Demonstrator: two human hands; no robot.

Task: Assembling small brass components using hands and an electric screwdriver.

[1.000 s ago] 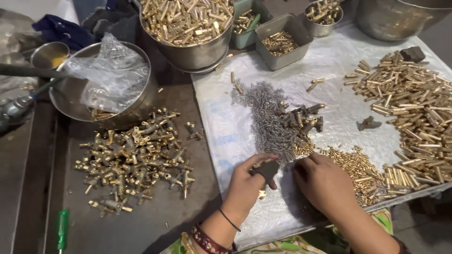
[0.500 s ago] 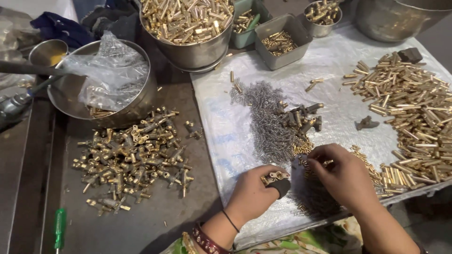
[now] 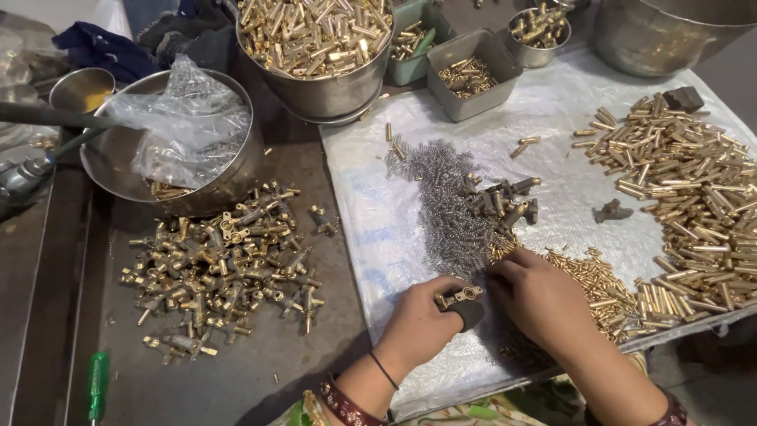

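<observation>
Holding a small brass fitting (image 3: 459,296) beside the pile of tiny springs (image 3: 445,207).
Left hand (image 3: 422,323) gripping it; right hand (image 3: 544,298) curled, fingertips down among small brass pins (image 3: 587,276).

Far centre: round steel bowl (image 3: 315,87) heaped with brass tubes
Far left: steel bowl holding crumpled clear plastic bag (image 3: 177,118)
Near left: green-handled screwdriver (image 3: 98,384)
</observation>
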